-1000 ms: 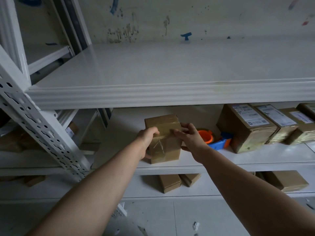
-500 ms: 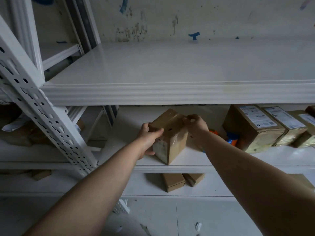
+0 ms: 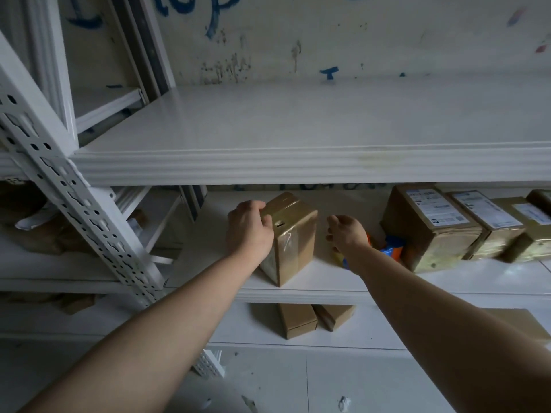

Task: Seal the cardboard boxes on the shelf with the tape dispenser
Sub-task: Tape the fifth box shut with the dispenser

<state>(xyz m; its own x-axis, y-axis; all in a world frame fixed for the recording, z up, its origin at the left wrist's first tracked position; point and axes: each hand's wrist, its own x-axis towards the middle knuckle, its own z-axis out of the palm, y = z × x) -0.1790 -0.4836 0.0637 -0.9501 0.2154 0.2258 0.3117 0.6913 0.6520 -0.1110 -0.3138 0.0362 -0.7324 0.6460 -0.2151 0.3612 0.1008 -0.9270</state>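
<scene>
1. My left hand (image 3: 249,231) is gripping the upper left edge of the taped cardboard box (image 3: 290,238), which is standing upright near the front of the middle shelf (image 3: 328,293).
2. My right hand (image 3: 346,234) is hovering just right of the box, apart from it, fingers loosely curled and holding nothing.
3. The blue and orange tape dispenser (image 3: 390,247) is lying behind my right wrist, beside the labelled boxes (image 3: 432,228).

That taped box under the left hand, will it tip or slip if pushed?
The taped box stands tall on its narrow end, so a high push probably tips it. Its glossy tape likely slides easily on the smooth shelf. The left hand steadies its top.
</scene>
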